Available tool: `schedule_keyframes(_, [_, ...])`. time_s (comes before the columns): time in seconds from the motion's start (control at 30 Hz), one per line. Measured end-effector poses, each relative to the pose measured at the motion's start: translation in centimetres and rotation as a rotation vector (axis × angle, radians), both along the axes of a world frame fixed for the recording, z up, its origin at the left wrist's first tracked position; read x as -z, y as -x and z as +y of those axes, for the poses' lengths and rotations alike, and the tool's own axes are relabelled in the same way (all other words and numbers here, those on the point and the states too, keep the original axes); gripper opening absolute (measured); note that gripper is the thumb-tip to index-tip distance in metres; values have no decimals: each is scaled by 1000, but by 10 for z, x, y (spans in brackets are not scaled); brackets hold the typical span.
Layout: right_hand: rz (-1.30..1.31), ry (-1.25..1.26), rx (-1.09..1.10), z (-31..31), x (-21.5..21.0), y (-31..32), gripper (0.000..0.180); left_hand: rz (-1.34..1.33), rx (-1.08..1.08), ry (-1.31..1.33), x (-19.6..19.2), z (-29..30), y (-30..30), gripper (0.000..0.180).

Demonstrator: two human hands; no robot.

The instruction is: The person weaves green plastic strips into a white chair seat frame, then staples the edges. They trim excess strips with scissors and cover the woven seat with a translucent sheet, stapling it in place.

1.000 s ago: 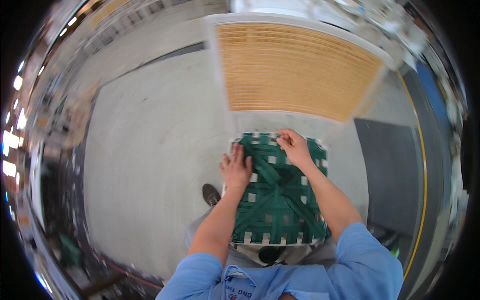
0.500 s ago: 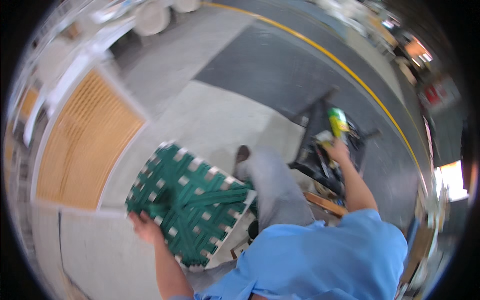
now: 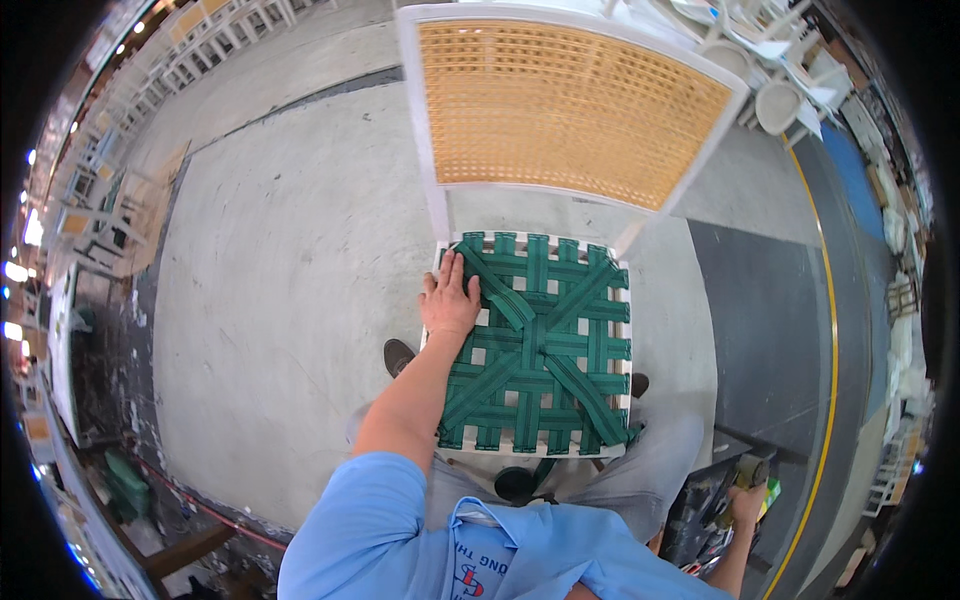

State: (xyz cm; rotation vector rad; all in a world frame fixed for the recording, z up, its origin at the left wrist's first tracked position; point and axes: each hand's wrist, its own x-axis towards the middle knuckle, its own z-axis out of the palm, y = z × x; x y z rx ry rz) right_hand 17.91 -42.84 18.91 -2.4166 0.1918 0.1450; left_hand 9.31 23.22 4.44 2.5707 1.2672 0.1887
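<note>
A smooth, pale grey concrete floor [image 3: 270, 250] spreads across the middle, crossed near the top by a dark band [image 3: 320, 95]. To the right lies a dark grey rectangular floor patch [image 3: 750, 310], with a thin yellow painted line [image 3: 832, 340] curving past it. White-framed chairs [image 3: 225, 40] stand in rows at upper left; white furniture with round, pale seats [image 3: 778, 106] crowds the upper right. Bright white lights [image 3: 14, 272] glow along the left rim.

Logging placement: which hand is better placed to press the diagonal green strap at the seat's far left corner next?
Probably the left hand: it lies on the left edge of the seat, fingers near that strap; the right hand is off the seat, by the black tool holder.
</note>
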Motion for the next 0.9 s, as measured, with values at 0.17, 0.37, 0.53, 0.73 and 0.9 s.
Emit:
schedule_keyframes(0.17, [188, -362, -418, 192, -75, -78, 51, 3, -14, 41, 0, 2, 2, 62])
schedule_keyframes(0.37, [489, -420, -1000, 482, -106, -73, 51, -15, -8, 96, 0, 9, 5, 63])
schedule_keyframes(0.53, [647, -304, -1041, 616, -17, -62, 42, -4, 12, 124, -2, 12, 6, 63])
schedule_keyframes(0.73, [686, -179, -944, 656, 38, -59, 31, -88, 7, 119, 1, 12, 9, 63])
schedule_keyframes(0.9, [649, -157, -944, 661, 53, -60, 32, -88, 4, 107, 3, 11, 10, 61])
